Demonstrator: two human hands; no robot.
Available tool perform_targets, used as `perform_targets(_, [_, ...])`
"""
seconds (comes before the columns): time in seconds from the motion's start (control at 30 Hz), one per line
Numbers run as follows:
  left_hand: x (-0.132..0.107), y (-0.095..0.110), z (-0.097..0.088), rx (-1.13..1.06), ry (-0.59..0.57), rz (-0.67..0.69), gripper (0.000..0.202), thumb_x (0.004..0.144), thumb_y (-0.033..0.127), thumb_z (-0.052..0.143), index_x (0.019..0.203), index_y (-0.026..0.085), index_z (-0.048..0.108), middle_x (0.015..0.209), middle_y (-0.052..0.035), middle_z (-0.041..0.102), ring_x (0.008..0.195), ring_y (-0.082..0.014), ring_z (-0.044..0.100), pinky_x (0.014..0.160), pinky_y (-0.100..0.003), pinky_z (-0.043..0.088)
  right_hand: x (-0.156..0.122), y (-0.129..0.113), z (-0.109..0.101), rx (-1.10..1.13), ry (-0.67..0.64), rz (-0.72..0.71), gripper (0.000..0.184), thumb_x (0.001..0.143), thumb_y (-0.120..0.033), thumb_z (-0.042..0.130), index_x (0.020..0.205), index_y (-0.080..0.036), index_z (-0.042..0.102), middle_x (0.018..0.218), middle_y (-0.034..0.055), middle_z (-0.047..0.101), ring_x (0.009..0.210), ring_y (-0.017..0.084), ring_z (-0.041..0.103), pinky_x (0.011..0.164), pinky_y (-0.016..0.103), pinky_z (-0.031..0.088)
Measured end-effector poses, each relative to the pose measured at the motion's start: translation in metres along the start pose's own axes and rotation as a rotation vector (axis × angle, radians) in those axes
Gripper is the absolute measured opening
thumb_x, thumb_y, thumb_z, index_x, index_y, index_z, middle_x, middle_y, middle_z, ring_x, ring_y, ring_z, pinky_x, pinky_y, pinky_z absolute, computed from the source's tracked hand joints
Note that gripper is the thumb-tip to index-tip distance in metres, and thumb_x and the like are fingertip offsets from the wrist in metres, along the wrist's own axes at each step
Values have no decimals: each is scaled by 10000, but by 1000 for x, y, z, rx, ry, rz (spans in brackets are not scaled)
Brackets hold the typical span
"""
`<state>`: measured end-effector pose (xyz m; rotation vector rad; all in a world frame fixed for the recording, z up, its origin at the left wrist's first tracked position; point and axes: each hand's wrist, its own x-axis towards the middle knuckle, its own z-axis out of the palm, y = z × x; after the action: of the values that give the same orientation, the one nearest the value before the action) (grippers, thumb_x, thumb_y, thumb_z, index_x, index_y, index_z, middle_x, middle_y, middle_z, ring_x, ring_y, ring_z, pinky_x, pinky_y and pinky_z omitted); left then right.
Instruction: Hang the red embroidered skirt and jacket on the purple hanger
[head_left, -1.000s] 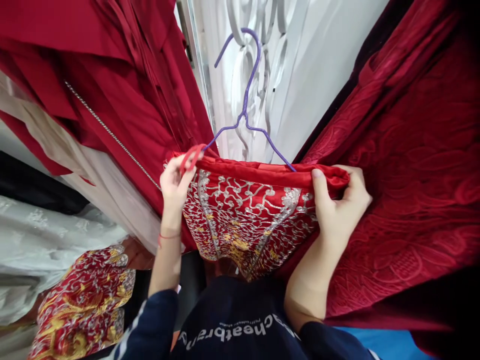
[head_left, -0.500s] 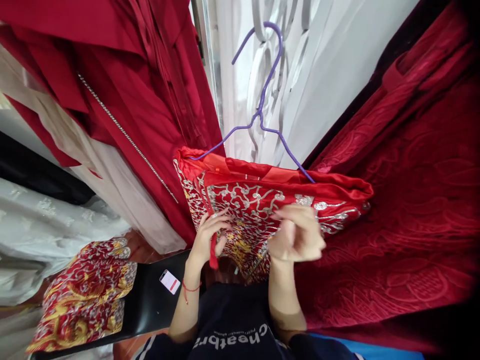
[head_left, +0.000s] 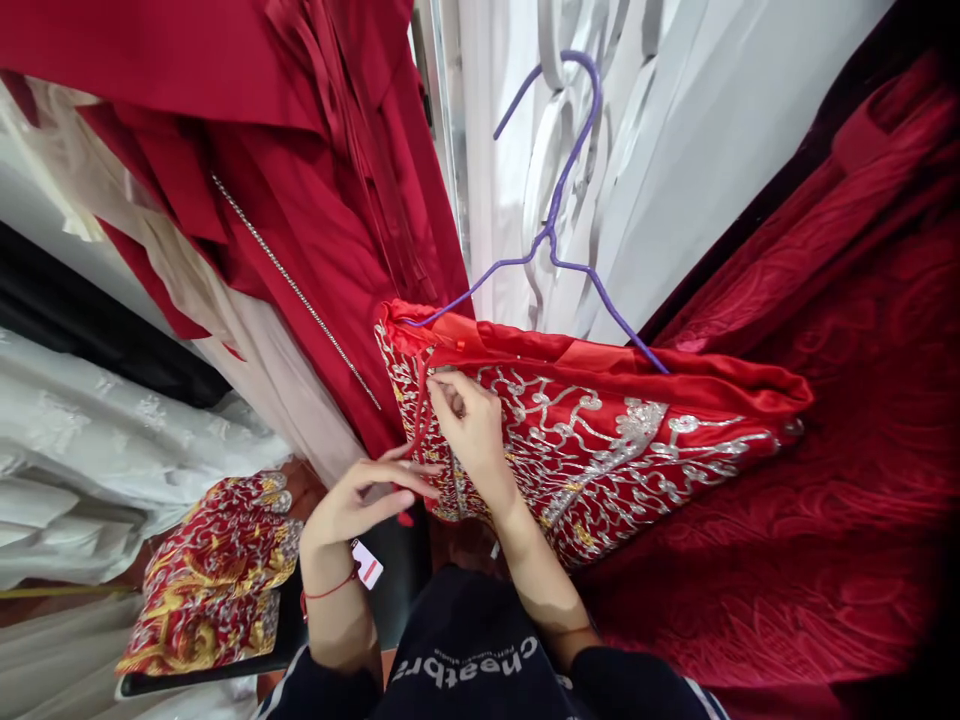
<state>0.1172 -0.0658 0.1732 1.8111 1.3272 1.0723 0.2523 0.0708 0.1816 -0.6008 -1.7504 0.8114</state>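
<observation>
Far left of the frame: white lace cloth (head_left: pixel 202 425). Lower left, a folded red-and-gold piece (head_left: pixel 214 575) on a black surface (head_left: pixel 403 585). Upper left, plain red fabric (head_left: pixel 300 190) hangs down.

Your left hand (head_left: pixel 367 500), left of lower centre, red bracelet (head_left: pixel 334 590) at the wrist: fingers loosely spread, thumb well apart from them. A red cord (head_left: pixel 419 425) runs down past its fingers; cannot tell whether they grip it. Phone (head_left: pixel 368 565) just beside that wrist, on the black surface.

Your right hand (head_left: pixel 472 425), centre: thumb and forefinger drawn together, pinching the cord near its upper end.

Centre to right of centre: embroidered red garment (head_left: pixel 600 440), satin top edge, hung on a purple hanger (head_left: pixel 553 225). The hook goes through white scrollwork (head_left: pixel 547 160), upper centre. Right edge: dark red patterned fabric (head_left: pixel 795 540).
</observation>
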Motion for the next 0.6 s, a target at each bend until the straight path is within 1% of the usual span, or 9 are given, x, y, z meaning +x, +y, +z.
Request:
perform_targets(0.07, [9, 7, -1, -12, 387, 118, 185, 931, 317, 583, 921, 288, 765, 812, -28, 770, 998, -251, 725, 1091, -492, 444, 3, 0, -1, 29, 26, -3, 212, 953, -364, 546, 968, -223, 705, 819, 23, 699, 650, 130, 605, 642, 256, 465])
perform_targets(0.13, [27, 10, 2, 2, 763, 140, 153, 929, 325, 592, 935, 275, 736, 803, -8, 748, 883, -208, 727, 1040, -449, 485, 6, 2, -1, 65, 11, 9, 214, 928, -386, 585, 956, -211, 703, 814, 24, 691, 614, 122, 589, 620, 253, 473])
perform_targets(0.17, [39, 10, 5, 27, 888, 127, 144, 924, 331, 604, 969, 262, 722, 860, -15, 746, 871, -191, 717, 1001, -412, 507, 8, 3, 0, 84, -4, 13, 220, 917, -398, 598, 947, -207, 704, 801, 21, 685, 596, 118, 582, 607, 250, 474])
perform_targets(0.2, [51, 10, 6, 52, 952, 116, 155, 914, 340, 620, 998, 247, 711, 928, -31, 743, 891, -183, 707, 966, -378, 520, 10, 4, 1, 99, -16, 13, 224, 909, -406, 606, 935, -206, 704, 788, 20, 681, 585, 116, 578, 600, 247, 477])
perform_targets(0.23, [63, 10, 7, 59, 972, 115, 176, 903, 355, 635, 1010, 233, 703, 981, -45, 737, 922, -180, 696, 939, -350, 525, 11, 5, 2, 107, -21, 12, 224, 905, -408, 608, 925, -206, 703, 783, 20, 680, 584, 117, 579, 602, 247, 483])
perform_targets(0.3, [83, 6, 7, 12, 918, 118, 203, 888, 393, 648, 980, 218, 696, 993, -47, 726, 936, -174, 681, 897, -306, 525, 11, 4, 4, 96, -11, 13, 199, 901, -383, 605, 917, -208, 697, 798, 29, 690, 615, 128, 599, 628, 253, 501])
perform_targets(0.37, [97, 1, 4, -61, 813, 97, 221, 875, 429, 658, 872, 211, 692, 866, -18, 703, 840, -154, 660, 813, -265, 523, 8, 2, 5, 71, -14, 2, 139, 887, -321, 604, 918, -209, 681, 836, 36, 706, 675, 144, 630, 676, 267, 519])
perform_targets(0.47, [103, -6, 2, -152, 689, 54, 310, 862, 467, 665, 707, 200, 652, 699, 17, 615, 701, -125, 588, 706, -237, 495, 2, -2, 1, 73, -92, -41, 85, 872, -246, 588, 923, -214, 649, 887, 30, 725, 773, 159, 667, 751, 280, 527])
perform_targets(0.6, [102, -9, 4, -233, 699, 50, 312, 847, 477, 682, 696, 205, 662, 712, 19, 622, 693, -117, 569, 719, -237, 493, -3, -3, -6, 115, -120, -31, 83, 892, -259, 581, 936, -215, 636, 877, 20, 729, 776, 156, 679, 745, 276, 527])
